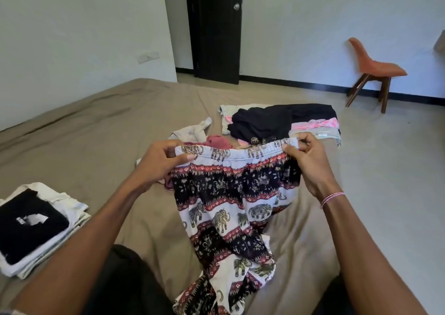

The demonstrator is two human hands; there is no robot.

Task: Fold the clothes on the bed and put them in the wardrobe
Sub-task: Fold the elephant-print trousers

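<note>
Elephant-print trousers (231,208) — left hand (160,161), right hand (307,163) pinch waistband.

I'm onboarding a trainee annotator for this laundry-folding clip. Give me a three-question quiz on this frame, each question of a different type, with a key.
1. True or false: the left hand and the right hand each pinch the waistband of the elephant-print trousers.
2. Where does the folded stack lie?
A) on the bed, beside the person's left arm
B) on the orange chair
C) on the floor
3. Fill in: the garment on top of the unfolded pile beyond the trousers is ___ in colour.

Key: 1 true; 2 A; 3 black.
</note>
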